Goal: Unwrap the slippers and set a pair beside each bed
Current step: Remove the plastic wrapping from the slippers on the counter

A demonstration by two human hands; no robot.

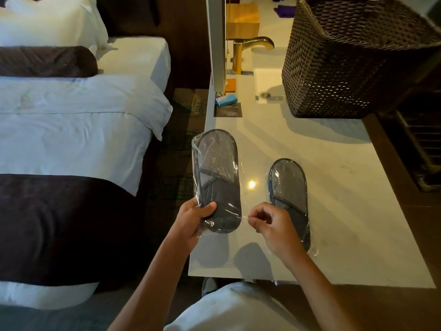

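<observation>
Hotel room: bed [71,130] left of hands; counter [334,211] beneath them. Basket [353,56] far beyond. Wrapped pair [216,177], left hand [193,223] gripping its heel. Second pair [290,194] behind right hand [269,228], which pinches film. Risk: slick film slips, dropping pair.

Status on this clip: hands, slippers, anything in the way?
Left hand grips wrapped slipper pack. Right hand pinches its plastic edge. Second pack lies wrapped on counter. Nothing in the way.
</observation>
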